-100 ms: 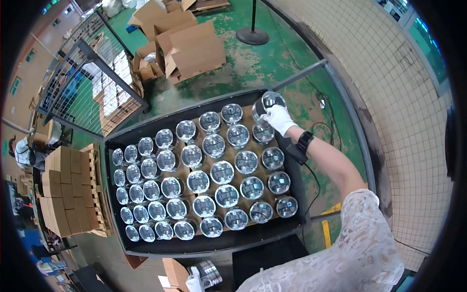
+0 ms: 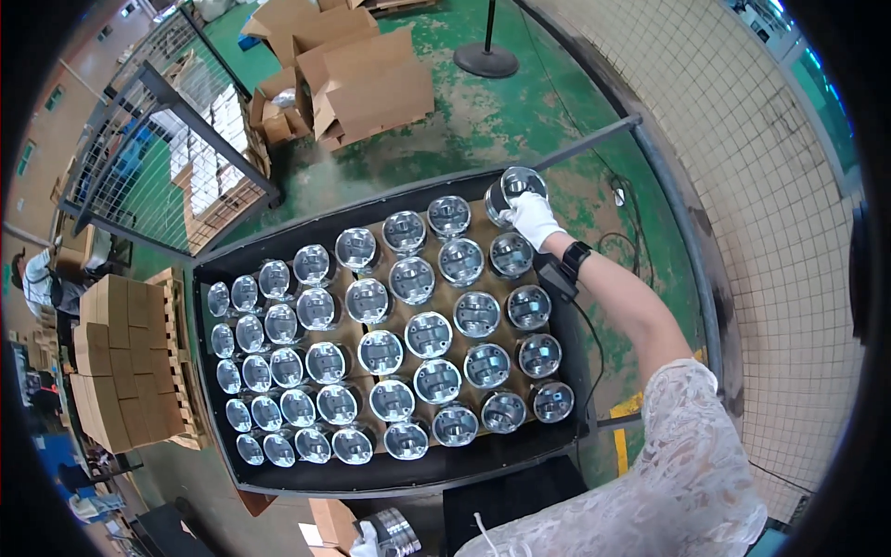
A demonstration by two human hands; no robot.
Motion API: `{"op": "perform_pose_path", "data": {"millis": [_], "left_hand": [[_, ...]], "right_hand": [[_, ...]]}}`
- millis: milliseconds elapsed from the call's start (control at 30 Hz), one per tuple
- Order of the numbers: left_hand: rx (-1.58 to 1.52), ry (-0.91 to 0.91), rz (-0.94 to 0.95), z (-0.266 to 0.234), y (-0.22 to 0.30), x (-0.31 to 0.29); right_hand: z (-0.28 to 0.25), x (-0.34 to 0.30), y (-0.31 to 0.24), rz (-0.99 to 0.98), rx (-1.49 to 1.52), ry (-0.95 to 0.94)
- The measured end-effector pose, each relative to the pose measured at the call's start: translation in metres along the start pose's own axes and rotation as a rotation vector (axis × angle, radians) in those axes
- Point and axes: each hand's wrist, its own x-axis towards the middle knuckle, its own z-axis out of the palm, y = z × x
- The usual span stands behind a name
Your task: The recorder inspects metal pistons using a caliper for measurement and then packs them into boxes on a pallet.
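Observation:
My right hand (image 2: 535,221), in a white glove, is closed on a shiny metal piston (image 2: 522,180) at the far right corner of a black-walled crate (image 2: 343,478). That piston leans toward the crate's rim, and its open end shows a dark hollow. Rows of similar pistons (image 2: 429,334) stand in the crate on a brown sheet. Down at the lower edge, my gloved left hand (image 2: 365,540) is closed at the side of another piston (image 2: 399,532), which shows its ring grooves. Part of this hand is cut off by the picture's edge.
A black handheld device (image 2: 555,278) with a cable lies by the crate's right rim. Stacked cartons (image 2: 125,362) stand on a pallet at left, where another person (image 2: 42,278) works. Open cardboard boxes (image 2: 371,88) and a pole base (image 2: 486,59) are beyond; a tiled wall (image 2: 705,186) runs along the right.
The view has shifted slightly. My right hand and its piston have moved a little farther away against the neighbouring pistons. My left hand sits slightly lower in the picture.

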Motion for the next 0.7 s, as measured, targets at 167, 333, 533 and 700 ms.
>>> {"op": "perform_pose_path", "data": {"millis": [167, 333, 533, 700], "left_hand": [[0.165, 0.084, 0.069, -0.010, 0.015, 0.034], [0.325, 0.144, 0.140, -0.027, 0.003, 0.060], [0.518, 0.195, 0.253, -0.066, -0.044, 0.058], [0.654, 0.201, 0.399, -0.097, -0.101, 0.053]], "right_hand": [[0.061, 0.034, -0.002, 0.009, -0.070, -0.075], [0.115, 0.051, 0.011, 0.016, -0.186, -0.152], [0.136, 0.052, 0.023, 0.052, -0.186, -0.253], [0.102, -0.012, 0.024, -0.103, -0.108, 0.036]]}}
